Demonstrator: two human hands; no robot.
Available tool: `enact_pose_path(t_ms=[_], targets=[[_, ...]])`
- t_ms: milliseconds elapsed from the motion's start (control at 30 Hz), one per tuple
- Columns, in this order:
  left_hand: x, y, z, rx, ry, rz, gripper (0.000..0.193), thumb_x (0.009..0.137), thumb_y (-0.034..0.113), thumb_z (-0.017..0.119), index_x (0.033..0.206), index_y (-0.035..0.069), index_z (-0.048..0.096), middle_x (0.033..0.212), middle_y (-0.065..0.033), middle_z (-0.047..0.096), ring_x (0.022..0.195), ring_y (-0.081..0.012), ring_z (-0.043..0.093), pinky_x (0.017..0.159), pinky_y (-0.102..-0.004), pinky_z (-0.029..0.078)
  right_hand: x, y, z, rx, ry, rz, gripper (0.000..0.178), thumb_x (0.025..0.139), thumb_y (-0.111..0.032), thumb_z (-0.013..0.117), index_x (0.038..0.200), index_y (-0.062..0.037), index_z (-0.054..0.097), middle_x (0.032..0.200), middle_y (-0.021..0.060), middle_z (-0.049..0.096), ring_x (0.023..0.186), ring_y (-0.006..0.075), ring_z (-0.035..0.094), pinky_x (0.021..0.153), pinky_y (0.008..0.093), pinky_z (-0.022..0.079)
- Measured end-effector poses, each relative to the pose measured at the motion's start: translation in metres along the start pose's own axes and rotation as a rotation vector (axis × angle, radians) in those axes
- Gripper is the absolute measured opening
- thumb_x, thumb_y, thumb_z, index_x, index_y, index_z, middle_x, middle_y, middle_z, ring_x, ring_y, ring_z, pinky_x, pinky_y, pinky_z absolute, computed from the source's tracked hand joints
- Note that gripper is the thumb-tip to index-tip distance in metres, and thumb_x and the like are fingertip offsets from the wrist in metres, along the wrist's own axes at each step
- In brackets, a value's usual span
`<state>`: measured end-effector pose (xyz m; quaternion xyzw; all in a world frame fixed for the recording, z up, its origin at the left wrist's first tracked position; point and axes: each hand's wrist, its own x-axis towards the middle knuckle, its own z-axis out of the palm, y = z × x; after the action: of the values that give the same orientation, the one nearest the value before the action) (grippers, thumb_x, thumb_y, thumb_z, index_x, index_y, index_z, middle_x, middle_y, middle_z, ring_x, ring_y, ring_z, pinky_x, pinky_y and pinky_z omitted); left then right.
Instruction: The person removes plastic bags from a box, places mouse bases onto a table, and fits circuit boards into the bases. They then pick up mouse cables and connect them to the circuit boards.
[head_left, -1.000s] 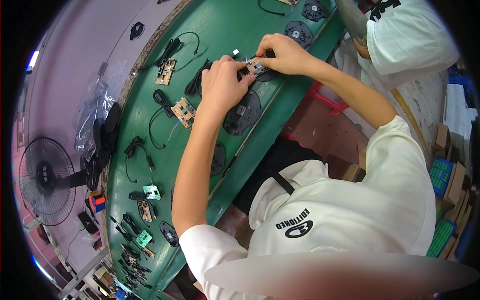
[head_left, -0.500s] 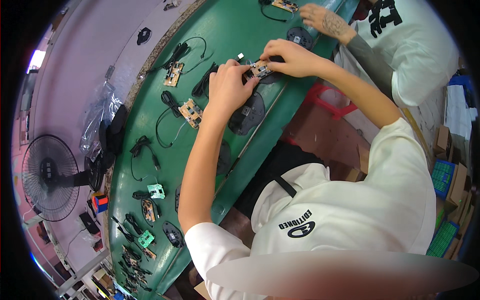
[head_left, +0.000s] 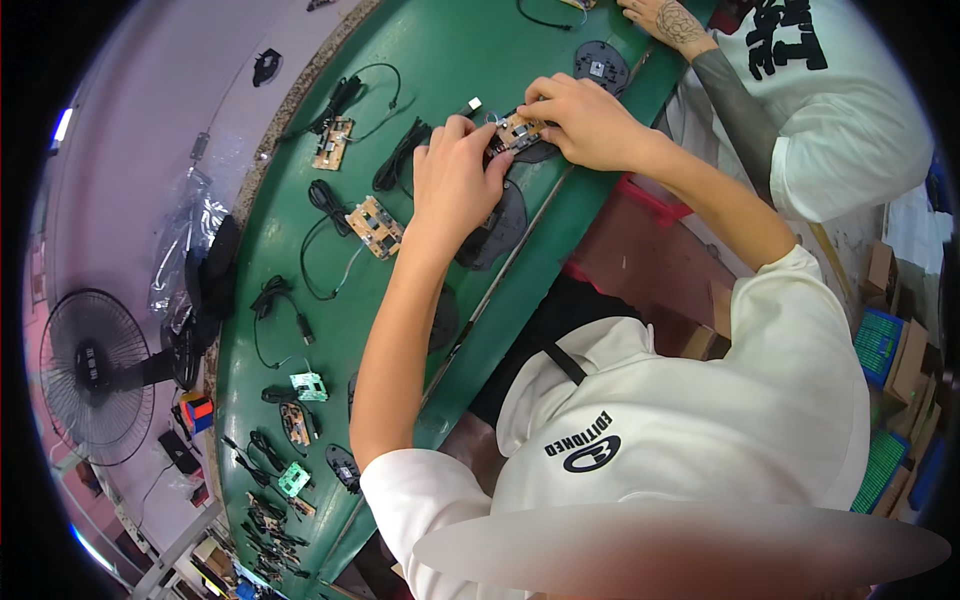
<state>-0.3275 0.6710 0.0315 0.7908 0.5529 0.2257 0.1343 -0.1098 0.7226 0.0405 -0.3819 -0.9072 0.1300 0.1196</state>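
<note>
A tan circuit board [head_left: 520, 131] with several dark and silver parts is held between my two hands, over a black rounded plastic base [head_left: 540, 153]. My left hand [head_left: 452, 185] is closed on the board's left side, thumb and forefinger pressed against it. On the other side, my right hand [head_left: 588, 122] pinches the board's right edge. Next to my left wrist lies another black base [head_left: 500, 228], partly hidden by the hand. A black coiled cable [head_left: 402, 158] with a white plug [head_left: 474, 104] lies beyond my left hand.
Tan boards with cables [head_left: 375, 228] [head_left: 332, 143] lie on the green bench [head_left: 330, 400], green boards [head_left: 309, 386] nearer. A black base [head_left: 600, 66] sits near a co-worker's tattooed hand [head_left: 668, 22]. A fan [head_left: 97, 375] stands left; a red stool [head_left: 650, 200] is below the bench.
The view has shifted slightly. Both my hands stay at the board, the right fingers a little changed in position. The co-worker's hand has moved farther up and right.
</note>
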Motion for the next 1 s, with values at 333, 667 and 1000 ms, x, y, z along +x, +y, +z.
enact_pose_path(t_ms=[333,667,1000], targets=[[0.000,-0.014,0.005,-0.167,0.024,0.054,0.048,0.081,0.032,0.082,0.119,0.005,0.070,0.111,-0.0151,0.066,0.103,-0.0344,0.063,0.088,-0.0431,0.051,0.002,0.017,0.007,0.149,0.073,0.032,0.027,0.089,-0.012,0.065,0.115,-0.0042,0.070,0.114,0.0090,0.063,0.113,0.0292,0.057,0.097,0.0418,0.046],[-0.001,-0.019,0.010,-0.136,0.075,0.065,0.060,0.076,0.031,0.085,0.125,0.002,0.065,0.115,-0.0144,0.065,0.105,-0.0318,0.063,0.089,-0.0424,0.051,0.009,0.003,0.004,0.115,0.047,0.140,0.020,0.088,-0.016,0.066,0.105,-0.0045,0.070,0.107,0.0086,0.065,0.109,0.0290,0.059,0.095,0.0408,0.048],[-0.016,-0.015,-0.007,-0.235,0.061,0.040,0.067,0.076,0.026,0.086,0.132,0.001,0.060,0.116,-0.0139,0.064,0.108,-0.0281,0.061,0.092,-0.0401,0.050,-0.013,0.004,0.006,0.117,0.115,-0.034,0.031,0.090,-0.005,0.063,0.120,-0.0014,0.066,0.116,0.0110,0.061,0.113,0.0312,0.056,0.100,0.0414,0.046]])
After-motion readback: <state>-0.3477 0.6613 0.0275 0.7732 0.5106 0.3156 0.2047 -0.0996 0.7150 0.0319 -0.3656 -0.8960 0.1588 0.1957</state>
